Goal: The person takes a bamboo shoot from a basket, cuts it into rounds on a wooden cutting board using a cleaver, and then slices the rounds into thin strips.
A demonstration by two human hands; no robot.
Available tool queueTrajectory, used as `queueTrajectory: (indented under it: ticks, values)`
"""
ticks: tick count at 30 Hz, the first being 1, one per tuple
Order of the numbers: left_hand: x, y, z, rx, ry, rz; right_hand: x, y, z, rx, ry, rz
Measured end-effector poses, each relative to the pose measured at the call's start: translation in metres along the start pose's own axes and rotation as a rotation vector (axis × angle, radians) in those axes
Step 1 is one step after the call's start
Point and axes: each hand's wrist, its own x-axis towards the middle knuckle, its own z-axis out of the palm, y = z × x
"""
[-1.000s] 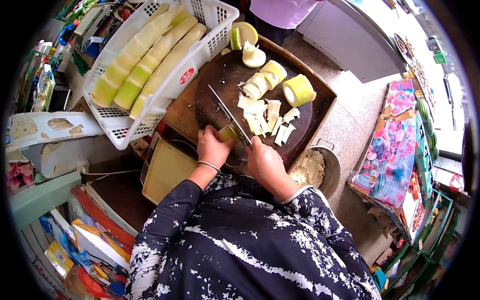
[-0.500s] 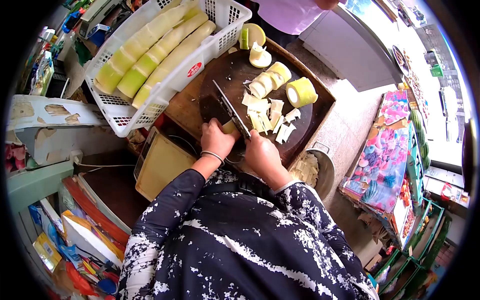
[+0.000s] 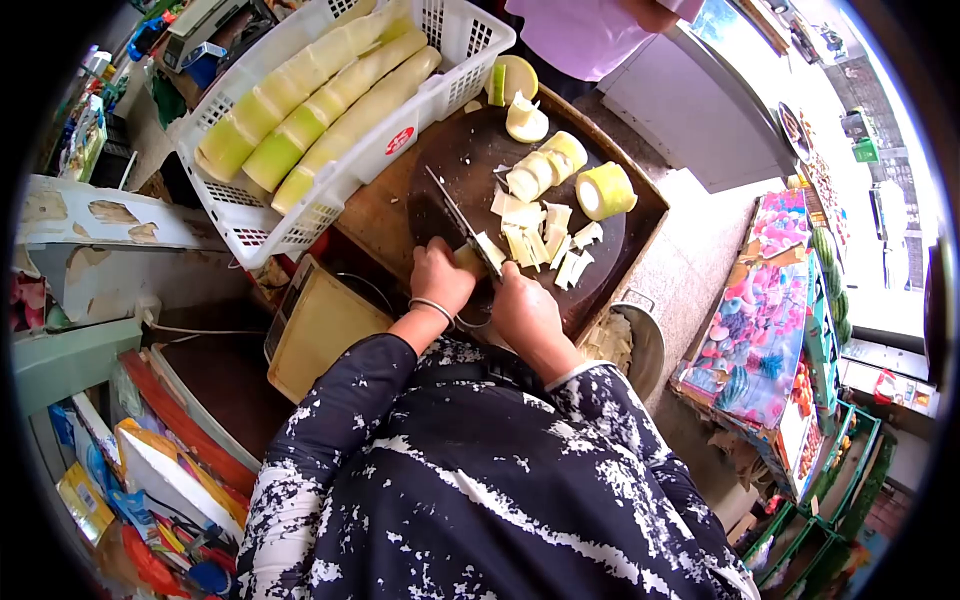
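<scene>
My right hand grips the handle of a cleaver whose blade rests on a round dark chopping board. My left hand pins a small yellow-green bamboo shoot piece against the blade's left side. A fresh slice lies on the blade's right. Beyond it lie several pale cut slices, round chunks and a thick green-skinned chunk.
A white plastic basket holding three long peeled shoots stands at the board's left. A metal pot of slices sits below right. A scale tray lies near left. Another person in a pink top stands opposite.
The cleaver has come down through the held piece and a new slice has fallen to its right. The held piece is shorter. The view has shifted slightly.
</scene>
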Motion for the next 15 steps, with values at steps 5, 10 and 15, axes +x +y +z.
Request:
queueTrajectory:
  ticks: [5, 10, 15]
  values:
    - [0.004, -0.004, 0.001, -0.173, -0.111, -0.095, -0.007, -0.007, -0.015, 0.024, 0.030, -0.056]
    - [0.002, -0.005, 0.001, -0.116, -0.046, -0.077, 0.004, 0.002, 0.000, -0.010, 0.035, -0.027]
    - [0.004, -0.014, 0.009, -0.175, -0.045, -0.044, -0.005, -0.004, 0.000, 0.007, 0.034, -0.020]
